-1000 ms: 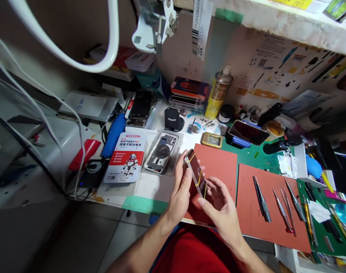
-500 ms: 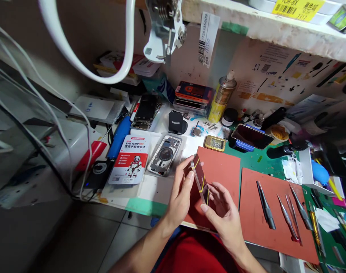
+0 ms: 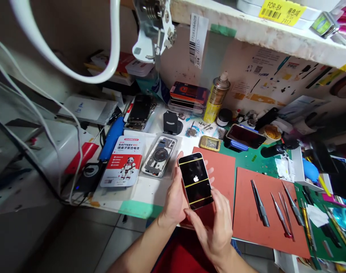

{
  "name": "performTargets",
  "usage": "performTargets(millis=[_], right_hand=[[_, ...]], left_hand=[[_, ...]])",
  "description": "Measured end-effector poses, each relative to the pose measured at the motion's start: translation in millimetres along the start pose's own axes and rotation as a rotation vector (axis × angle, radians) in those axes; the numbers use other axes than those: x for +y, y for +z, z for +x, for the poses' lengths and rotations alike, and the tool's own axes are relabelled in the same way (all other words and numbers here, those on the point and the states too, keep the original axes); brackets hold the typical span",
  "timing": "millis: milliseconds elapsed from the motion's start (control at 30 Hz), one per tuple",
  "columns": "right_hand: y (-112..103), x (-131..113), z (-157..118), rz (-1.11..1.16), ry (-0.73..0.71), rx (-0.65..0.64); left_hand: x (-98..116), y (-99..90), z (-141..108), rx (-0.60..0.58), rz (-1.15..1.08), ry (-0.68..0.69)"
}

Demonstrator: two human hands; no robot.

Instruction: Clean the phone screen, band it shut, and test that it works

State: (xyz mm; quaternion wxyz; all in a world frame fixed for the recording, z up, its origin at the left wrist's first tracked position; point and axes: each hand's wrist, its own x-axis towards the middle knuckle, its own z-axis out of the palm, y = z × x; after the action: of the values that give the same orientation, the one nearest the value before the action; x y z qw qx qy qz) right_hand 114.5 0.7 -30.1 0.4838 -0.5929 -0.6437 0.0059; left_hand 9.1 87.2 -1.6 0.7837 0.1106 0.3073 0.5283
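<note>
A phone (image 3: pixel 196 180) faces up toward me, its black screen lit with a white apple logo and crossed by thin yellow bands. My left hand (image 3: pixel 174 195) holds it from the left, the thumb on the left edge and fingertips showing past the right edge. My right hand (image 3: pixel 215 222) grips the lower right side, with its thumb near the bottom left corner. Beneath the phone lies a red-brown mat (image 3: pixel 222 170). An opened phone housing (image 3: pixel 160 156) with a round coil rests left of my hands, beside a white and red battery box (image 3: pixel 121 161).
Several tweezers (image 3: pixel 259 203) lie on a second red-brown mat (image 3: pixel 246 231) at the right. Behind are a spray can (image 3: pixel 216 96), a black stand (image 3: pixel 172 123) and a propped phone (image 3: pixel 246 136). A white lamp arm (image 3: pixel 113 41) hangs overhead at left.
The phone has turned from nearly edge-on to screen-up, and its logo and bands now show. My right hand has shifted onto its lower right side. The camera view has moved slightly right.
</note>
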Motion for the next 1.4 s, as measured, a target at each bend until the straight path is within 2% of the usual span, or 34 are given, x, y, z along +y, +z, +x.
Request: performTargets(millis=[67,233,333,400,467,600,700,867,1033,1233,1400], right_hand=[[-9,2,6,0.11,0.073,-0.037],[-27,10,56,0.423,0.551,-0.206],[-23,15,89,0.483,0.633,-0.337],[-19,17,101,0.463,0.664,-0.362],[-17,19,105,0.494,0.73,-0.369],[-25,23,104,0.745,0.901,-0.451],[-33,25,102,0.851,0.911,-0.511],[-41,23,102,0.913,0.868,-0.54],[-44,21,103,0.842,0.801,-0.533],[-43,23,98,0.652,0.682,-0.526],[-44,21,97,0.638,0.679,-0.5]], left_hand=[[4,-2.9,-1,-0.005,0.024,-0.018],[3,-20.6,-8,-0.008,0.165,-0.096],[-5,-28.9,-13,0.032,0.233,-0.099],[-9,-31.3,-17,0.011,0.246,-0.116],[-12,-31.2,-21,-0.019,0.236,-0.156],[-10,-26.4,-26,-0.027,0.216,-0.217],[-7,-23.5,-28,-0.03,0.228,-0.223],[-5,-27.1,-30,-0.051,0.281,-0.263],[-6,-41.0,-31,-0.078,0.386,-0.201],[-8,-58.2,-31,-0.128,0.556,-0.132],[-9,-63.8,-30,-0.128,0.579,-0.095]])
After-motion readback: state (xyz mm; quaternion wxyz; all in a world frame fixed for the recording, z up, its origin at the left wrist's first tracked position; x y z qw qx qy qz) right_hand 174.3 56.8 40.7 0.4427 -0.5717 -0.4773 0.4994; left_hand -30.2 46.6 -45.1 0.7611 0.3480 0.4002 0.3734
